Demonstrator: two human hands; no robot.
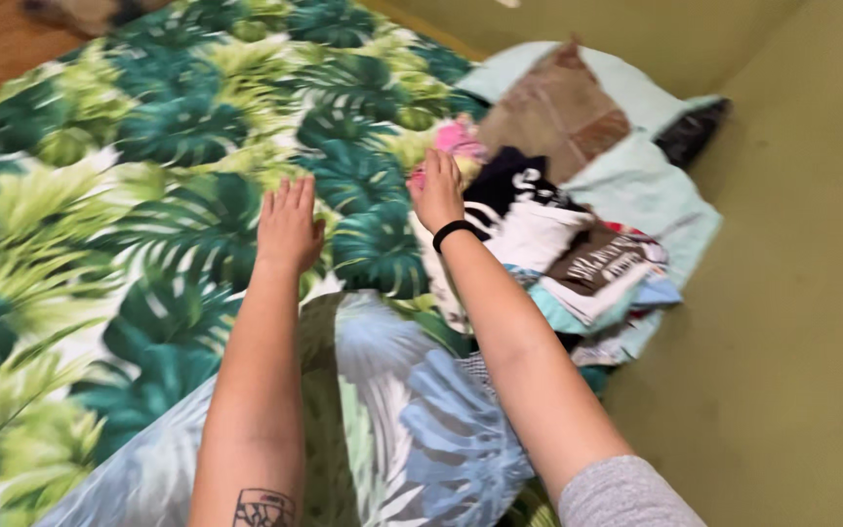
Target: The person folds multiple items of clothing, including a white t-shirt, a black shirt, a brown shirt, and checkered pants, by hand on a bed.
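The left hand (288,226) lies flat and open, palm down, on the leaf-print bedsheet (148,195), grasping nothing. The right hand (438,191), a black wristband (454,231) on its wrist, reaches the pile of folded clothes (558,254), fingers resting on a pink garment (458,140) at the pile's near edge; whether they pinch it is unclear.
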